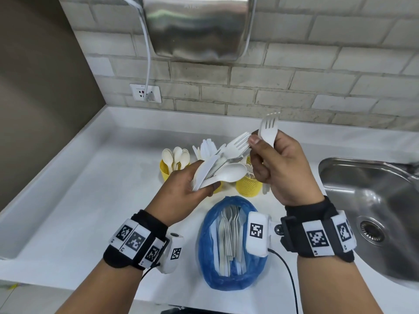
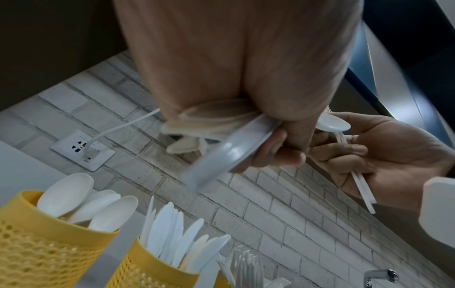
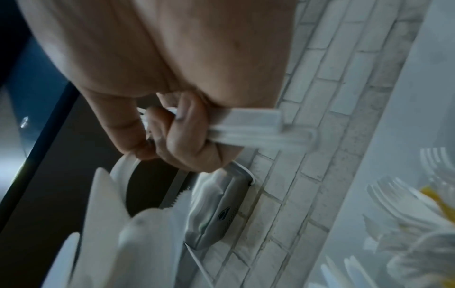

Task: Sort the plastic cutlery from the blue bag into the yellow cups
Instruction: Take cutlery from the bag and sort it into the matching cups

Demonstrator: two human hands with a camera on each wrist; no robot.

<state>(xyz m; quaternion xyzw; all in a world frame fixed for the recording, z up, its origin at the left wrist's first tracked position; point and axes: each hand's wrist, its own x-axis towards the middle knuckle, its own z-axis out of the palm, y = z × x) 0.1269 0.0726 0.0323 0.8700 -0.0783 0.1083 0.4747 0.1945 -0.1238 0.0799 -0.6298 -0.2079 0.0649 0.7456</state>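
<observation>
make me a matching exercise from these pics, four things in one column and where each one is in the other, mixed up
Things
1. mixed bundle of cutlery
2. forks
3. blue bag
4. spoons

Places
A. standing in the leftmost yellow cup
B. lying open on the white counter, between the wrists
C. gripped in the left hand
D. held upright in the right hand

Pairs: 1-C, 2-D, 3-B, 4-A
</observation>
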